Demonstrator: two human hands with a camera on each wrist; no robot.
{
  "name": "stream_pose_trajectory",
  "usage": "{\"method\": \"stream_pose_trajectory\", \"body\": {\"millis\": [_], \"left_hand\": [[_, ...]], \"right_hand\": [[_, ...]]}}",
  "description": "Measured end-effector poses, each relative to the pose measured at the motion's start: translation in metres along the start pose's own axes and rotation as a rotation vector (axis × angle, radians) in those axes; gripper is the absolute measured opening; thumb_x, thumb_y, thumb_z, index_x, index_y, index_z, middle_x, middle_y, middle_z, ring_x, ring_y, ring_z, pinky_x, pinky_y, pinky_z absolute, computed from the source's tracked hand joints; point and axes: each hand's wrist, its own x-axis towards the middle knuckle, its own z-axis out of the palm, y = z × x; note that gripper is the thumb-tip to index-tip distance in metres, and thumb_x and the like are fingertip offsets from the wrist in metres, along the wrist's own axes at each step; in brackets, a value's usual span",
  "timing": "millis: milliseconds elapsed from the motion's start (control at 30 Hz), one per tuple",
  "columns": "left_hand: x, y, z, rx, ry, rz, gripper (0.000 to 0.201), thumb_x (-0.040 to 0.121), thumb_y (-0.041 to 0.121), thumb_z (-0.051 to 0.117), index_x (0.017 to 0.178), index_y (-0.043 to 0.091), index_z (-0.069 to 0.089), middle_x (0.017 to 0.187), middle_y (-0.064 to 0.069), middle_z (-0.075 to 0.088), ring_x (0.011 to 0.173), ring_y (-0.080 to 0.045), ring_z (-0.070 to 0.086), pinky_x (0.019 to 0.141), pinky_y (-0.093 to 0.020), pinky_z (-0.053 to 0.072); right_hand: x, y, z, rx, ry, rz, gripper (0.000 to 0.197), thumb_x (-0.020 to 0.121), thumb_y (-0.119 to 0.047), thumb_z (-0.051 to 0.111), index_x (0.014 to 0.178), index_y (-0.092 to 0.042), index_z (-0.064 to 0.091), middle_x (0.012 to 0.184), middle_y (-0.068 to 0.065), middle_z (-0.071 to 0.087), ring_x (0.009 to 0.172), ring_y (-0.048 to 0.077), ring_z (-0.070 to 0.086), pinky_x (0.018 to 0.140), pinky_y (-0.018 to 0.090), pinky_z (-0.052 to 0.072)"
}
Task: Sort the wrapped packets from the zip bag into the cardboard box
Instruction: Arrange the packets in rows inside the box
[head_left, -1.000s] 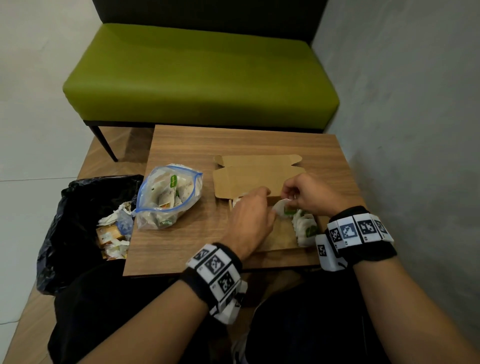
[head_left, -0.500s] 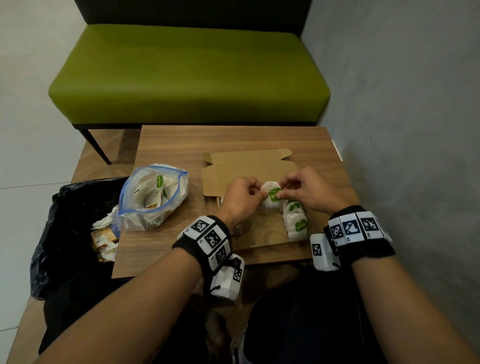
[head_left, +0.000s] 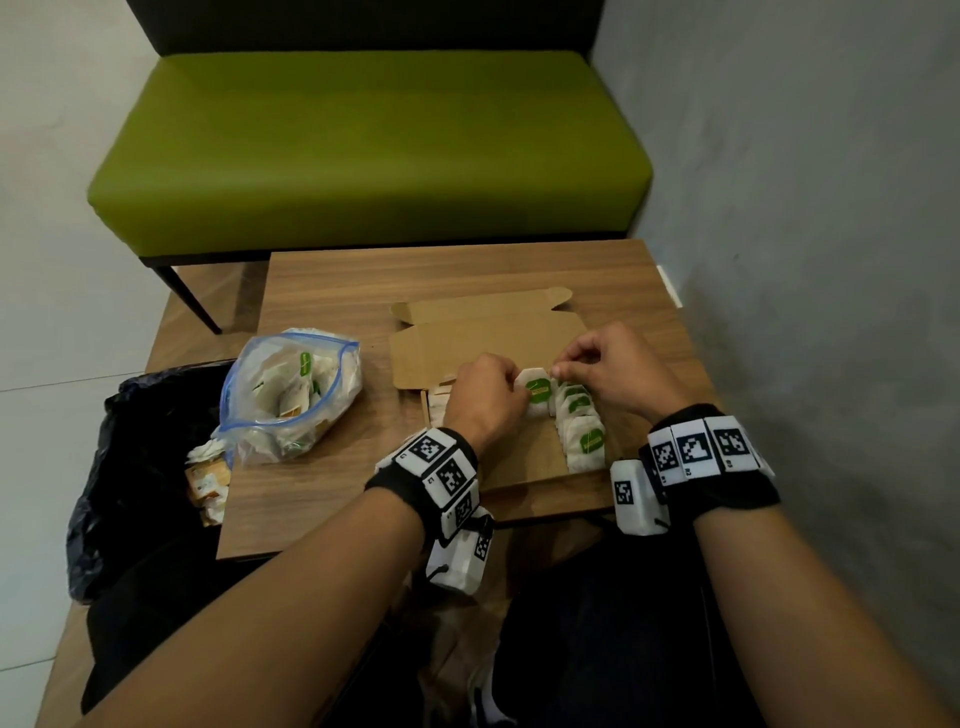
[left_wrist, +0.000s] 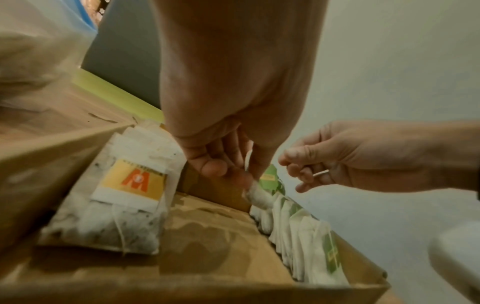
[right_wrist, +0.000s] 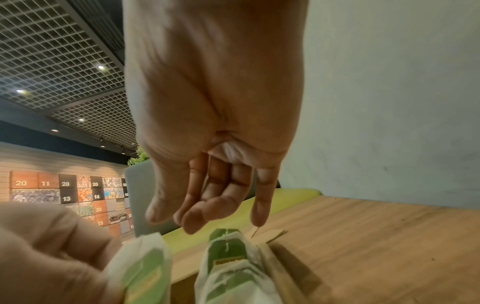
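Observation:
My left hand (head_left: 511, 397) pinches a white packet with a green label (head_left: 537, 391) upright over the cardboard box (head_left: 524, 460), at the far end of a row of green-label packets (head_left: 584, 434). The grip shows in the left wrist view, where thumb and fingers (left_wrist: 215, 170) clamp the packet's edge (left_wrist: 257, 193). My right hand (head_left: 563, 370) hovers at the packet's upper right corner, its fingers (right_wrist: 197, 216) loosely curled with nothing between them. An orange-label packet (left_wrist: 127, 195) lies on the box's left side. The zip bag (head_left: 291, 395) lies open to the left, holding several packets.
The box lid (head_left: 467, 340) stands folded back behind the hands. A black rubbish bag (head_left: 140, 467) with crumpled wrappers hangs off the table's left edge. A green bench (head_left: 363, 150) stands beyond the table, and a grey wall (head_left: 805, 260) runs close on the right.
The packet came up from low beside the row and now stands upright between both hands. My right fingers have eased off its corner.

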Motion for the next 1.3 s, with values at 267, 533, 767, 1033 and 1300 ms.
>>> {"method": "stream_pose_trajectory", "body": {"millis": [267,533,767,1033,1300], "left_hand": [[0.011,0.01,0.012,0.158,0.005,-0.12,0.009,0.086,0.018,0.065,0.089,0.015,0.073,0.092,-0.009,0.071,0.087,-0.029,0.066,0.075,-0.038,0.057],[0.008,0.011,0.022,0.418,0.107,-0.079,0.016,0.091,0.022,0.06,0.099,0.009,0.063,0.098,-0.011,0.065,0.089,-0.031,0.063,0.071,-0.038,0.052],[-0.001,0.02,0.014,0.614,0.116,0.052,0.01,0.094,0.02,0.057,0.092,0.011,0.059,0.09,-0.009,0.063,0.078,-0.028,0.06,0.067,-0.037,0.052],[-0.041,0.053,-0.052,0.578,0.258,0.163,0.014,0.095,0.026,0.058,0.089,0.017,0.066,0.066,0.003,0.059,0.061,-0.013,0.058,0.053,-0.03,0.053],[-0.107,0.005,-0.187,0.506,0.572,0.177,0.01,0.085,0.028,0.067,0.094,0.022,0.067,0.086,0.003,0.063,0.079,-0.022,0.057,0.065,-0.033,0.041]], "right_hand": [[-0.005,0.01,-0.008,-0.016,0.087,-0.014,0.013,0.09,-0.027,0.071,0.097,-0.017,0.075,0.088,-0.005,0.072,0.087,0.008,0.066,0.078,0.027,0.053],[-0.013,0.013,-0.01,-0.025,0.115,-0.033,0.015,0.092,-0.029,0.068,0.098,-0.016,0.074,0.087,-0.005,0.071,0.083,0.006,0.064,0.069,0.021,0.048],[-0.016,0.014,-0.009,-0.029,0.115,-0.025,0.015,0.093,-0.029,0.067,0.098,-0.017,0.074,0.086,-0.006,0.07,0.083,0.005,0.064,0.073,0.023,0.052],[-0.021,0.005,-0.006,-0.07,0.137,-0.011,0.011,0.094,-0.025,0.065,0.099,-0.018,0.072,0.088,-0.007,0.068,0.085,0.005,0.062,0.072,0.022,0.051],[-0.032,-0.081,0.038,-0.238,0.143,-0.285,0.018,0.094,-0.031,0.061,0.109,-0.025,0.069,0.103,-0.007,0.057,0.099,0.007,0.049,0.082,0.026,0.043]]}}
